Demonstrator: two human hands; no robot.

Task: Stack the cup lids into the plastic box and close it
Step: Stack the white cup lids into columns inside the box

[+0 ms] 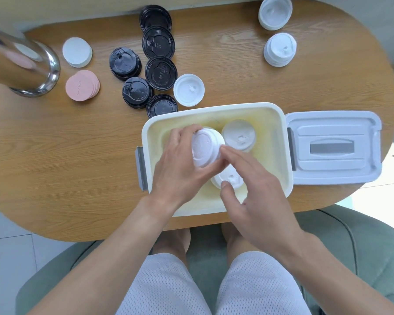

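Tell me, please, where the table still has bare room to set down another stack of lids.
Free: the broad strip of table left of the plastic box, below the pink discs, and the stretch between the black lids and the white stacks far right. Crowded: around the black lids, and inside the box where both hands work.

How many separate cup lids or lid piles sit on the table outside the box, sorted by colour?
black plastic cup lids or piles: 6
white plastic cup lids or piles: 3
white flat round disc pile: 1
pink flat round disc pile: 1
Total: 11
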